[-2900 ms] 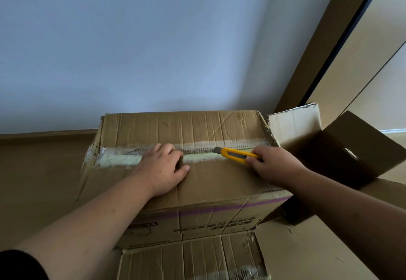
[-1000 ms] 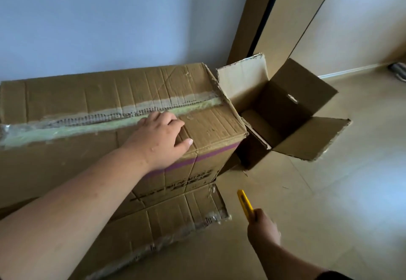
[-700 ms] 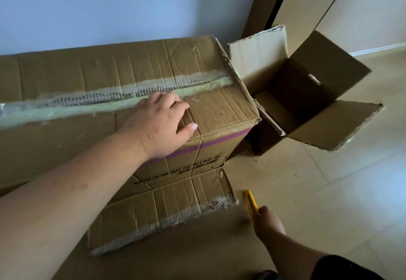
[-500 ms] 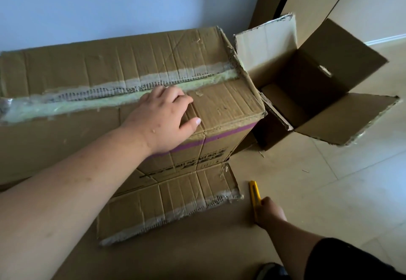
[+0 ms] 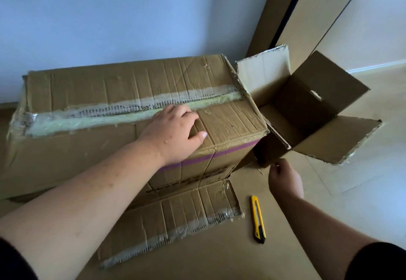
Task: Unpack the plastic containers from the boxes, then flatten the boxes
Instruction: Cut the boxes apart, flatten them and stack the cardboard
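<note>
Opening up the large box (image 5: pixel 136 112), by the look of it: taped seam across the top, flaps not yet lifted. Left hand (image 5: pixel 173 132) spread flat, palm down, on the lid beside the seam, gripping nothing. Right hand (image 5: pixel 285 181) loosely curled and empty, hovering near the small open box (image 5: pixel 307 112). Yellow utility knife (image 5: pixel 258 219) lying on the floor, tip pointing away. Large box running left to right along the wall, seam on its long axis. Next up, likely: prying both flaps apart. No containers visible.

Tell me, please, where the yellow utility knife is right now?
The yellow utility knife lies on the floor, lower right, between the flattened cardboard flap and the right hand.
</note>
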Available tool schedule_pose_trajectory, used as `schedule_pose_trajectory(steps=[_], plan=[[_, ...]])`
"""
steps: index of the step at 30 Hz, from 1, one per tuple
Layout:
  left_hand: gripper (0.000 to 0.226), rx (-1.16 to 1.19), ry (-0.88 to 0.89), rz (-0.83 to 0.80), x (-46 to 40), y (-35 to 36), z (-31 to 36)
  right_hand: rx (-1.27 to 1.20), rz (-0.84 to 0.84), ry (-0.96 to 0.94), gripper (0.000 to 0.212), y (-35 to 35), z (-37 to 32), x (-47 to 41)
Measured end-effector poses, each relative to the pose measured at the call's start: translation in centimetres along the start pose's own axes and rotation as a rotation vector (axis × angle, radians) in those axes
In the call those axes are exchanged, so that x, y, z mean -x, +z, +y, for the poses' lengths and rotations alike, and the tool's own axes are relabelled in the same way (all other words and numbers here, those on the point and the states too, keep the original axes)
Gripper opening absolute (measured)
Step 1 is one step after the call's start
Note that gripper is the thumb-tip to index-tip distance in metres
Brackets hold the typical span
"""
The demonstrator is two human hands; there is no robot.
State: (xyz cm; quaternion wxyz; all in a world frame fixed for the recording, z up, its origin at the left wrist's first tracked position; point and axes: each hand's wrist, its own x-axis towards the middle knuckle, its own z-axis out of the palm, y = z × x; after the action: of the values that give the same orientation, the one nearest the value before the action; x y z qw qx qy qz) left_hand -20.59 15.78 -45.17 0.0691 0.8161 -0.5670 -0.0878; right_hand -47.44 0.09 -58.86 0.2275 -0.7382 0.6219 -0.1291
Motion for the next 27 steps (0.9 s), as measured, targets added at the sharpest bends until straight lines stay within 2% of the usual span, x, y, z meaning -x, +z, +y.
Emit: schedule_pose_trajectory(steps=[4, 6, 9, 11, 14, 19, 27], plan=[[0.052, -0.049, -0.117, 0.045, 0.5, -0.6, -3.5, -0.268, 0.187, -0.142, 0.009, -6.7, -7.3, 0.1], [0.05, -0.064, -0.198, 0.044, 1.3, -1.0, -5.9, -0.318, 0.218, -0.239, 0.009, -8.7, -11.2, 1.1], [0.044, -0.099, -0.3, 0.071, 2.9, -1.5, -8.9, -0.263, 0.071, -0.482, 0.009, -8.8, -16.8, 2.5], [0.041, -0.129, -0.346, 0.079, 3.9, -1.9, -10.3, -0.097, -0.071, -0.668, 0.012, -7.1, -20.5, 2.8], [0.04, -0.137, -0.386, 0.085, 4.9, -2.3, -11.6, 0.228, -0.255, -0.857, 0.031, -3.8, -25.9, 3.3], [0.045, -0.118, -0.386, 0.04, 5.6, -1.9, -12.0, 0.5, -0.435, -0.878, 0.041, 0.2, -29.4, 3.9], [0.056, -0.154, -0.38, -0.063, 5.7, -1.4, -11.8, 0.633, -0.421, -0.851, 0.061, 0.7, -28.4, 4.4]])
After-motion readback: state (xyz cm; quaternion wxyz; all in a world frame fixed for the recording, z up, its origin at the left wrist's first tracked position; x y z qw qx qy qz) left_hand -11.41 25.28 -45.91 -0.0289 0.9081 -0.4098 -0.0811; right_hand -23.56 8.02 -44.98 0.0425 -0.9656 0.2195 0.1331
